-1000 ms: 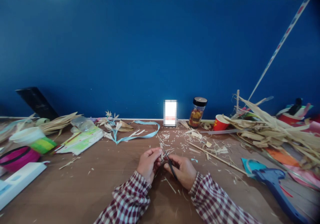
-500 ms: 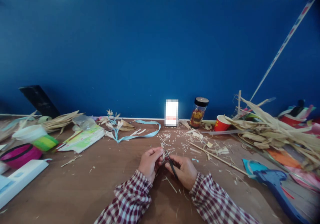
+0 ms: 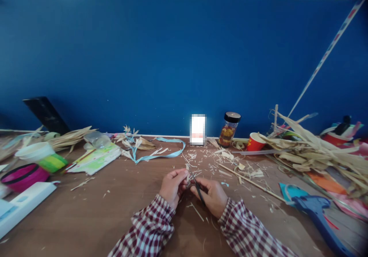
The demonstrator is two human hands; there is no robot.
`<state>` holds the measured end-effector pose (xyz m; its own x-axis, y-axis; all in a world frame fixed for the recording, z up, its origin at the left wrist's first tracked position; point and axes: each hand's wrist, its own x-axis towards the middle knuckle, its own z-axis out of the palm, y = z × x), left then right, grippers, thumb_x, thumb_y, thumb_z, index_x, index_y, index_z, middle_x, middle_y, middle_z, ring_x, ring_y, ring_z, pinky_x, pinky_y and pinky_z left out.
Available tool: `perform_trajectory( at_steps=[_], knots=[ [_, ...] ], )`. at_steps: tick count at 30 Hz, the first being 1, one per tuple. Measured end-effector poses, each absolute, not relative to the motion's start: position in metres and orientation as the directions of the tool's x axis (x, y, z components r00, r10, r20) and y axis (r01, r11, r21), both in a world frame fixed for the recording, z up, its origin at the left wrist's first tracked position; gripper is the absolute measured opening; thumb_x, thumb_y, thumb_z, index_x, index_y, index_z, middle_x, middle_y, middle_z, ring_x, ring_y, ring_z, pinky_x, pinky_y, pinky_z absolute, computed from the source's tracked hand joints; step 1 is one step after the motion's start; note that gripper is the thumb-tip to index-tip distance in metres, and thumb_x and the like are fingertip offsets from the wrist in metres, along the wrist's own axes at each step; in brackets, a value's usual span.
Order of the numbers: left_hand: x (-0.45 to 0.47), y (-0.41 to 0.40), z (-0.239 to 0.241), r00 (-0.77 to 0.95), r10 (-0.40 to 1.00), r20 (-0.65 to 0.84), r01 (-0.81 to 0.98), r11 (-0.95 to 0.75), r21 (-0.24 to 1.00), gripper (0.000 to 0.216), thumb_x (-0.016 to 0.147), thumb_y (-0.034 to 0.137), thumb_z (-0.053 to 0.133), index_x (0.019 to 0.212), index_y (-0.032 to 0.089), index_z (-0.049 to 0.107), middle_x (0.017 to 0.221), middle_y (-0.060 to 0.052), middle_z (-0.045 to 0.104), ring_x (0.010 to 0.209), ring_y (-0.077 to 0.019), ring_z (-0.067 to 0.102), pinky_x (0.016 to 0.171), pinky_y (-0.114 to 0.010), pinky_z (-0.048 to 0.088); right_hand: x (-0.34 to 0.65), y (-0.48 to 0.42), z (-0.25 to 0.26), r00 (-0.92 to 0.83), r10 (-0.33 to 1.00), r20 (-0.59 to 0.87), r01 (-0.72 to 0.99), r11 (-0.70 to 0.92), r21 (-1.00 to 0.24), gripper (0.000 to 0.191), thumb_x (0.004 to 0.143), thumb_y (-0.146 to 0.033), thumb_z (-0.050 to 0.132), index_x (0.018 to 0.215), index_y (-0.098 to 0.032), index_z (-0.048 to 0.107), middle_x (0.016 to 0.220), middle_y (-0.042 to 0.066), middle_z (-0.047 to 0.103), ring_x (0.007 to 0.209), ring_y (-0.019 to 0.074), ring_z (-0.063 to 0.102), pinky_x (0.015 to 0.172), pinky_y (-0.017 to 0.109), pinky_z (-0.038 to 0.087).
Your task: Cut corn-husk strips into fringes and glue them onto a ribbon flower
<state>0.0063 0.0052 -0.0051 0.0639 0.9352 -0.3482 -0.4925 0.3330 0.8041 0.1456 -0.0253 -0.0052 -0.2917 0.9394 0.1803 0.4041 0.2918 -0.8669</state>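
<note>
My left hand [image 3: 171, 185] pinches a small pale straw piece [image 3: 187, 172] just above the brown table [image 3: 94, 211]. Close beside it, my right hand [image 3: 213, 195] is closed on small black scissors [image 3: 197, 190], whose blades point up toward the straw piece. The two hands nearly touch over the middle of the table. Both wrists wear red-and-white checked sleeves. Pale straw clippings [image 3: 207, 165] lie scattered just beyond the hands.
A blue glue gun [image 3: 314, 211] lies at right, below a heap of dried husks [image 3: 313, 153]. A jar [image 3: 229, 129], red cup [image 3: 255, 142] and light blue ribbon [image 3: 163, 153] sit by the blue wall. Bowls [image 3: 24, 176] and a white box [image 3: 20, 207] stand left.
Both hands stay together over the same spot; only slight finger and head movement shows.
</note>
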Motion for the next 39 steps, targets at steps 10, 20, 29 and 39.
perform_trajectory(
  at_steps=[10,20,29,39],
  knots=[
    [0.004,0.005,-0.004,0.053,0.929,-0.366,-0.461,0.348,0.816,0.005,0.069,0.014,0.061,0.072,0.011,0.061,0.052,0.002,0.055,0.039,-0.0023,0.043,0.036,-0.011,0.034,0.146,-0.025,-0.006,-0.29,0.94,0.178,0.407,0.289,-0.866,0.027,0.08,-0.037,0.047,0.09,-0.019,0.064,0.066,0.0,0.061,0.063,0.015,0.054,0.057,0.022,0.041],
    [0.0,0.008,-0.001,0.027,0.929,-0.368,-0.37,0.351,0.86,0.007,0.067,0.017,0.064,0.071,0.013,0.06,0.053,0.002,0.055,0.039,-0.0029,0.044,0.036,-0.011,0.035,0.146,-0.025,-0.007,-0.287,0.942,0.176,0.428,0.29,-0.856,0.027,0.08,-0.037,0.047,0.087,-0.017,0.064,0.068,0.0,0.06,0.061,0.013,0.051,0.055,0.02,0.039],
    [-0.002,0.009,-0.003,0.028,0.931,-0.364,-0.358,0.349,0.866,0.01,0.061,0.019,0.066,0.067,0.013,0.061,0.049,0.003,0.054,0.038,-0.0033,0.042,0.035,-0.013,0.032,0.147,-0.026,-0.006,-0.302,0.938,0.172,0.433,0.295,-0.852,0.029,0.08,-0.038,0.045,0.09,-0.018,0.064,0.064,-0.002,0.058,0.057,0.0119,0.049,0.051,0.019,0.037],
    [-0.008,0.01,0.005,0.009,0.968,-0.25,-0.216,0.245,0.945,0.014,0.057,0.022,0.066,0.06,0.011,0.058,0.045,0.004,0.05,0.037,-0.0019,0.036,0.034,-0.012,0.025,0.15,-0.02,-0.014,-0.214,0.972,0.099,0.337,0.169,-0.926,0.029,0.077,-0.038,0.05,0.096,-0.019,0.061,0.054,-0.003,0.05,0.046,0.0107,0.045,0.045,0.02,0.036]
  ],
)
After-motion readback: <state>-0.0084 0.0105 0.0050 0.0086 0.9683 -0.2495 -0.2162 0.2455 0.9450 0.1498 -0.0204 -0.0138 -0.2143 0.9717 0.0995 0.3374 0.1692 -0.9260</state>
